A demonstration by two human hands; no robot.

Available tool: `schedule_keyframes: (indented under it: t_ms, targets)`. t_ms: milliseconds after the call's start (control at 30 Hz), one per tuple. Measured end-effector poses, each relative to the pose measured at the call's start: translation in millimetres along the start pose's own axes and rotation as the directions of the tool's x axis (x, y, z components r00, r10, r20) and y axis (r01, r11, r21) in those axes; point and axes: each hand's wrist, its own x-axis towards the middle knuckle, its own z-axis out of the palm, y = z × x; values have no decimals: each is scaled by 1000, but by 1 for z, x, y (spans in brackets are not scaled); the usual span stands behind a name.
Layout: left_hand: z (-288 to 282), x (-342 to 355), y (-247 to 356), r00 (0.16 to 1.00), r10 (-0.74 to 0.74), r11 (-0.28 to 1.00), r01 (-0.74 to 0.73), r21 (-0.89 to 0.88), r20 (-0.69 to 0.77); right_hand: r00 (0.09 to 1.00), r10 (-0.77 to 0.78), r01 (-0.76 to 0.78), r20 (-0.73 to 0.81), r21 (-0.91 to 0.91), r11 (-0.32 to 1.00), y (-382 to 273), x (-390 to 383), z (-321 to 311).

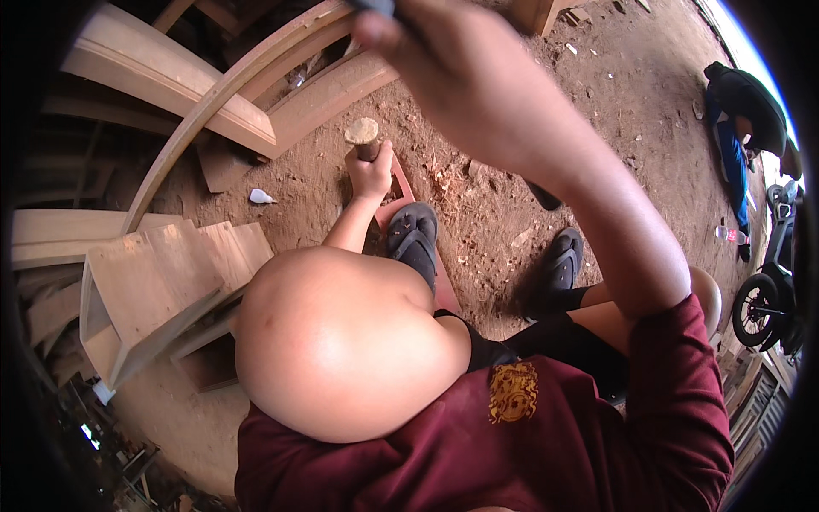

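Note:
My left hand (372,177) is wrapped round the upright wooden handle of a chisel (362,133), whose pale, battered top sticks out above the fist. The blade is hidden below the hand. Under it lies a reddish wooden plank (445,294) with a cut-out near the hand, and my left sandalled foot (414,232) rests on this plank. Raised high at the top edge, my right hand (465,90) is closed and a little blurred. A dark grey piece (375,7) shows at its fingers, mostly cut off by the frame, so its kind is unclear.
Wooden beams and a curved frame piece (196,119) stand at the left, with a panelled wooden piece (158,282) nearer. A small white bottle (261,196) lies on the dirt floor among wood chips (448,183). Far right are another person (742,111) and a motorcycle (768,294).

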Motion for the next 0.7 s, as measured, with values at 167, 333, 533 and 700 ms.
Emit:
schedule_keyframes:
  t_ms: [167, 333, 533, 700]
  targets:
    - [15, -2, -1, 997, -63, 998, 63, 1, 46, 890, 212, -77, 403, -326, 942, 52, -42, 37]
    - [24, 2, 6, 988, -147, 989, 147, 17, 43, 499, 627, -654, 598, -214, 725, 112, -80, 42]
    - [-6, 57, 20, 916, -370, 899, 309, -311, -158, 349, 790, -919, 504, 20, 393, 114, -106, 32]
    - [-4, 43, 24, 964, -244, 923, 197, -330, -107, 454, 757, -874, 471, 68, 482, 98, -97, 9]
